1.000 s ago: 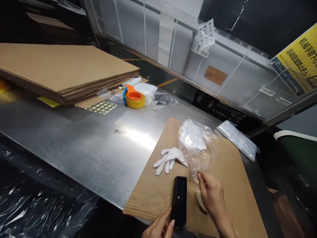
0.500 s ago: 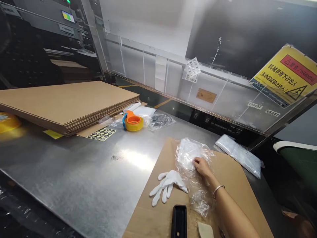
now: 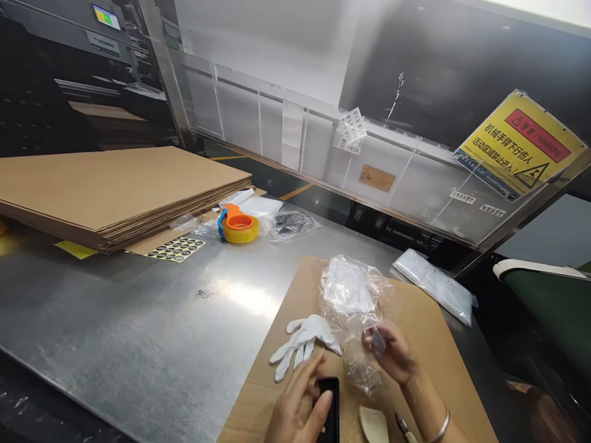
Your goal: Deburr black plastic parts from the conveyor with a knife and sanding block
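My left hand (image 3: 298,403) reaches in from the bottom, thumb and fingers apart, over a narrow black tray (image 3: 335,406). Whether it touches the tray cannot be made out. My right hand (image 3: 394,357) is closed in a pinch on a small, see-through piece (image 3: 377,341), blurred and of unclear kind. Just beyond it lies a crumpled clear plastic bag (image 3: 381,289) with white gloves (image 3: 348,286) inside. A loose white glove (image 3: 307,338) lies flat left of the bag. Near my right wrist are a beige curved piece (image 3: 373,424) and a small tool (image 3: 404,427), partly cut off.
A cardboard sheet (image 3: 443,363) covers part of the metal table (image 3: 152,332). Stacked cardboard (image 3: 115,184) stands left, beside a sticker sheet (image 3: 178,249) and a tape dispenser (image 3: 240,227). A packed plastic bag (image 3: 434,286) lies right. A panel with a warning sign (image 3: 521,144) rises behind.
My right hand has drawn back from the bagged gloves toward me, now with a small see-through piece. My left hand has come into view over the black tray. The view has shifted slightly.
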### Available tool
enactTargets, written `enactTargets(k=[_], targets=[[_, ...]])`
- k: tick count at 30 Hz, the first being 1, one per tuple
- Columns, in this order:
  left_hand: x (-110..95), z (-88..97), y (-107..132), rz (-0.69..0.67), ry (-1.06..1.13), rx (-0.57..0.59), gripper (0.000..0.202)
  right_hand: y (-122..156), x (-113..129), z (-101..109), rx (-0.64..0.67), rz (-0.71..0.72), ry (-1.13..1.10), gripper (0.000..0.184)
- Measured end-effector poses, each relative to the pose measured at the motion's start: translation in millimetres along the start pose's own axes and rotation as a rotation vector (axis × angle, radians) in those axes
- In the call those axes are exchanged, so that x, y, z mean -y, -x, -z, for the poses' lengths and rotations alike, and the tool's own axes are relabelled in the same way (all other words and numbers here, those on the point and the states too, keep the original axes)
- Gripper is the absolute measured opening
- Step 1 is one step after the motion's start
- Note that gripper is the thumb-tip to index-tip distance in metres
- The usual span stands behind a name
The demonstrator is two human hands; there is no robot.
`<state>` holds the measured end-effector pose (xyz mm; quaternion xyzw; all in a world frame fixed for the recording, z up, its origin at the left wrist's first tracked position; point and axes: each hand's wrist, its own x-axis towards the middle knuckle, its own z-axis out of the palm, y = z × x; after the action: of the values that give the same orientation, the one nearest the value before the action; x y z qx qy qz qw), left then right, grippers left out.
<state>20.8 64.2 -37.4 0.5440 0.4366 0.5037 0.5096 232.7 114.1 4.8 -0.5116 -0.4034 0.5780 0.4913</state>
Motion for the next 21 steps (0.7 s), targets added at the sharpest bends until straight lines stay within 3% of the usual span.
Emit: enactTargets(k=[3,4,6,10,14,17,21], targets=[[-20,-7.5,-24,-0.199,-0.049,0.160,0.087,38,-13,-33,0.046,-0.074,-0.141,0.025],[-26,-9.0,-28,-0.207,-0.067,0.223,0.079,48,-16,-42,0.064,-0.098,-0.171,0.023],[-34,-11.1,-31,-0.154,-0.054,0.314,0.039,63,-21,-54,0.105,-0.140,-0.205,0.023],[-35,-13.0,-20,0.028,-0.038,0.196,0.036,78,-24,-57,0.166,-0.161,-0.204,0.029],[-31,-11.3,-9,0.042,-0.095,0.119,0.034,85,-22,-50,0.118,-0.109,-0.167,0.033],[-29,-9.0,-10,0.098,-0.081,0.078,0.033,95,-18,-48,0.134,0.062,0.094,0.030],[-22,-7.2,-16,0.145,-0.039,0.112,0.035,112,-13,-47,0.275,0.261,0.642,0.055]])
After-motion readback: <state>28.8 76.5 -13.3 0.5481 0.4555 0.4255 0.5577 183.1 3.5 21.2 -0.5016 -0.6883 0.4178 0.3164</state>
